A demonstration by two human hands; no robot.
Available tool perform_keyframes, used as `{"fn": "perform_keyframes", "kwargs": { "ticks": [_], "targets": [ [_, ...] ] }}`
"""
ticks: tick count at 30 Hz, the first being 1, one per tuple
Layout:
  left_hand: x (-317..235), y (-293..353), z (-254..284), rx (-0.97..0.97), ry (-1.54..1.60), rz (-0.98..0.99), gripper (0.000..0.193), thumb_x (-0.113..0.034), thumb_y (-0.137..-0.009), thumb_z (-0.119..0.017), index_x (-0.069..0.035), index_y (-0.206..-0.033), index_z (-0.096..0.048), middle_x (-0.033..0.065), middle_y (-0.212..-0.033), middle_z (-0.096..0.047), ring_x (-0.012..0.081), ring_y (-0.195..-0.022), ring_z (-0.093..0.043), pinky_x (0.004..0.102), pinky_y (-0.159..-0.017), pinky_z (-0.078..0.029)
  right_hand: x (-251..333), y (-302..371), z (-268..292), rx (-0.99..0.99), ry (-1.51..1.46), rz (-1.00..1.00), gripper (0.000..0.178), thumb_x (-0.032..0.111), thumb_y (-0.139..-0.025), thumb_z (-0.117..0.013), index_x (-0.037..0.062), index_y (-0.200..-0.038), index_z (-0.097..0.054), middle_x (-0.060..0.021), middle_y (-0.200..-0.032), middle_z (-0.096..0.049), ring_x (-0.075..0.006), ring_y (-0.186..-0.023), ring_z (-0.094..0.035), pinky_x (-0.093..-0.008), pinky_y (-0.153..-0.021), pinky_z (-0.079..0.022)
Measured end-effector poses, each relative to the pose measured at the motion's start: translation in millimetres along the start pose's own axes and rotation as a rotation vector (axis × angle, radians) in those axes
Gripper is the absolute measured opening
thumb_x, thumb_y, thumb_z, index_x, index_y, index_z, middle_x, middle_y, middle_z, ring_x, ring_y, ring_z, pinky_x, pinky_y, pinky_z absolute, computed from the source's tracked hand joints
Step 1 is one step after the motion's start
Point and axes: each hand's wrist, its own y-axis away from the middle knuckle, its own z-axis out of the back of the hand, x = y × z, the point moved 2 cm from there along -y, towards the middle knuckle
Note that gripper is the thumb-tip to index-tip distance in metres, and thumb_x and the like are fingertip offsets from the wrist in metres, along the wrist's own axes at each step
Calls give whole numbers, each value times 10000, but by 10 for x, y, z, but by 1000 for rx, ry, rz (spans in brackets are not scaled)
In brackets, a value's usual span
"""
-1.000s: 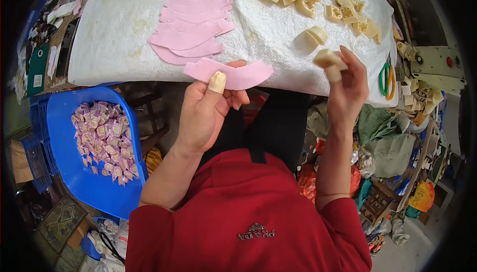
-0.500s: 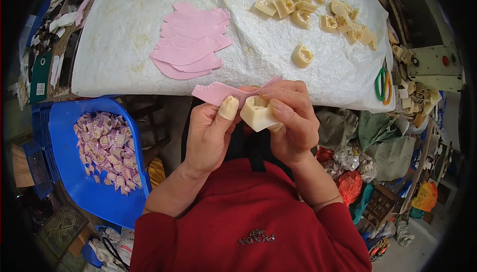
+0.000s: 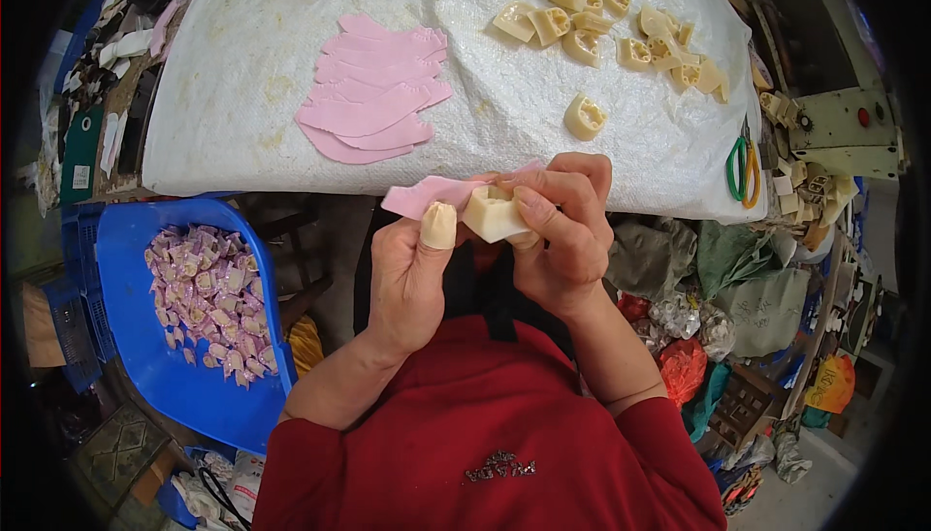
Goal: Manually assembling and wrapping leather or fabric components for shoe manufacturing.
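Both hands are up close in front of the red shirt, just off the near edge of the white woven-plastic table cover [image 3: 242,56]. The left hand [image 3: 412,274] has its fingers curled and its thumb pressed on a thin pink strip of soft sheet material [image 3: 427,193], which touches a cream-coloured moulded plastic block [image 3: 492,213]. The right hand [image 3: 561,235] has its fingers closed tight around that block, so both pieces sit right between the hands. On the cover, a fanned stack of the same pink strips [image 3: 373,104] lies toward its middle, with a scatter of cream blocks [image 3: 621,36] at its far right. Green-handled scissors [image 3: 742,167] lie at its right edge. A blue plastic tub of pink-wrapped pieces [image 3: 199,308] sits below its left corner.
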Motion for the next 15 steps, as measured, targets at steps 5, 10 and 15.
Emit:
{"fn": "perform_keyframes", "kwargs": {
  "ticks": [5,10,15],
  "targets": [
    [-70,-53,-67,-101,-92,-132,380,-245,-990,-419,74,-1093,-597,114,-966,-662,139,-909,-607,261,-821,-470,3,8,27,-3,17,-30,368,28,-623,-723,102,-964,-605,-35,-917,-635,-240,-768,-485,-349,-708,-389],
    [-178,-44,39,-199,-311,-238,244,-131,-945,-521,71,-1036,-623,85,-895,-669,109,-816,-598,237,-746,-476,142,-116,111,181,275,-56,261,102,-631,-687,139,-879,-614,17,-835,-588,-204,-789,-499,-421,-792,-299],
    [-38,-58,55,-187,-373,-220,180,-94,-908,-569,42,-996,-646,83,-860,-661,108,-773,-587,247,-705,-473,146,-160,106,406,433,-123,168,115,-638,-628,143,-797,-582,23,-749,-487,-182,-803,-499,-449,-794,-265]
  ]
}}
